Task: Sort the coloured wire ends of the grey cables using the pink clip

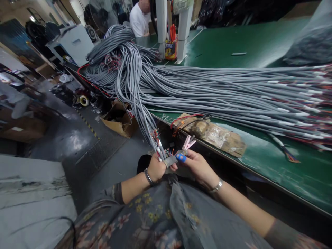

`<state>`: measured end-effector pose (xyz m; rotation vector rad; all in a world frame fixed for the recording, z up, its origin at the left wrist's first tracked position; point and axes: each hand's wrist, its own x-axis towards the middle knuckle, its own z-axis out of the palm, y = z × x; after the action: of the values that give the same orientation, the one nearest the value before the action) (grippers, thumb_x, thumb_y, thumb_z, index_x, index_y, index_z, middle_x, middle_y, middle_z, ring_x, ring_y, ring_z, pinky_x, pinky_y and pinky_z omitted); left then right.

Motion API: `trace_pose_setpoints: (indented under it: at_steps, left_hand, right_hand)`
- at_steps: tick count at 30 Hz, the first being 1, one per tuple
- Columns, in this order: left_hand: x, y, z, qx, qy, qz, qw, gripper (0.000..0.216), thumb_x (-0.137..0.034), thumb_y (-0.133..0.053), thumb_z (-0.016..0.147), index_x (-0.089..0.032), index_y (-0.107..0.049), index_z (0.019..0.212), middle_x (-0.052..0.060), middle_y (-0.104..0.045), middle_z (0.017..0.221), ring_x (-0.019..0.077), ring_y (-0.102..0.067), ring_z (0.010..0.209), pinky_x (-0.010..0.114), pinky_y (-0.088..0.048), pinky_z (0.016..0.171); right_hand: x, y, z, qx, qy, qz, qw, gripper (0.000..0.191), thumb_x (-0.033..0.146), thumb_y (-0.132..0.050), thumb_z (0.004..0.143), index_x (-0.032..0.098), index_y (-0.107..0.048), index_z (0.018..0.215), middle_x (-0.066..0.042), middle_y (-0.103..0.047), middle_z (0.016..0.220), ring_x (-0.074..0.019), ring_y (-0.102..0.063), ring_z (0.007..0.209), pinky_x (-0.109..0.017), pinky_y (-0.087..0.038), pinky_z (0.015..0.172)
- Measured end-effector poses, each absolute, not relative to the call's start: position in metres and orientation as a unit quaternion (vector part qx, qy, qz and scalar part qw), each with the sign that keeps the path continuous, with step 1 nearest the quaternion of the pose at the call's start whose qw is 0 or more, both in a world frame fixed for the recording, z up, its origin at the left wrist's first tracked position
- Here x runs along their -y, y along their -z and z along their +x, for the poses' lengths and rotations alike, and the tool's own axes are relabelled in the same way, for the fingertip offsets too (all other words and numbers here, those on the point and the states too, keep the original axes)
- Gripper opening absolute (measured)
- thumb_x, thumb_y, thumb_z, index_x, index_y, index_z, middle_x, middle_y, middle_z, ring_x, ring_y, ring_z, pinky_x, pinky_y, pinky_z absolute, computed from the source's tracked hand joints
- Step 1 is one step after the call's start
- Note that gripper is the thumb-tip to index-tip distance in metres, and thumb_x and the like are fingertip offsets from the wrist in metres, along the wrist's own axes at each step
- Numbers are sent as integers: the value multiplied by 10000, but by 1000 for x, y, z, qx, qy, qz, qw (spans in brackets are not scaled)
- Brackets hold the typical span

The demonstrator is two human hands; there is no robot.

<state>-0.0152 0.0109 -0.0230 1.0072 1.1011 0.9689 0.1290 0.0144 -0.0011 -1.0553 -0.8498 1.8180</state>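
My left hand (157,168) is closed around the lower ends of a bunch of grey cables (141,114) that hangs off the bench. Fine coloured wires (169,151) fan out at the cut ends, and a grey wrap covers my left thumb. Close beside it, my right hand (199,166) is pinched, with a blue wrap (181,157) on its thumb. What its fingertips hold is hidden. A pink clip (188,142) sticks up just beyond those fingers; I cannot tell whether they touch it.
Many long grey cables (220,83) lie across the green bench (259,41), their stripped ends at the right. A worn, taped board (220,136) rests at the bench edge. An open cardboard box (121,119) stands on the floor. A person (138,20) sits behind the bench.
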Motion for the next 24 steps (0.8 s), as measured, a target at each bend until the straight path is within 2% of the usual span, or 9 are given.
trace_pose_setpoints:
  at_steps: [6,12,15,19,24]
  left_hand:
    - [-13,19,-12,-492,-453,409,621,404,-505,-707,666,-139,-613,525,39,-621,478,115,-550,417,236,-458,468]
    - [-14,6,-8,-495,-467,359,639,359,-461,-765,564,-141,-608,516,13,-585,426,99,-510,372,221,-429,421]
    - [-16,-4,-5,-489,-470,331,656,364,-456,-793,501,-140,-614,526,2,-567,406,95,-487,342,214,-397,379]
    - [-19,-8,-2,-474,-451,342,674,383,-472,-788,508,-135,-607,505,12,-561,397,94,-485,338,216,-394,377]
    - [-20,-7,1,-452,-402,376,702,372,-455,-795,513,-123,-629,531,18,-572,410,95,-482,342,224,-401,387]
  right_hand:
    - [-13,15,133,314,-705,-465,433,462,533,-848,456,170,-597,594,28,-547,525,-92,-425,498,-247,-329,504]
    - [-14,21,139,271,-734,-433,447,387,471,-858,491,186,-612,581,47,-500,501,-84,-421,484,-227,-385,487]
    - [-19,26,146,214,-741,-417,481,379,514,-826,539,201,-648,656,32,-550,577,-90,-454,502,-230,-441,493]
    - [-27,25,153,217,-747,-393,490,428,598,-761,599,202,-681,739,6,-594,658,-101,-495,544,-227,-479,509]
    - [-33,14,148,263,-763,-357,469,423,608,-720,650,196,-662,725,16,-544,592,-112,-476,529,-242,-458,512]
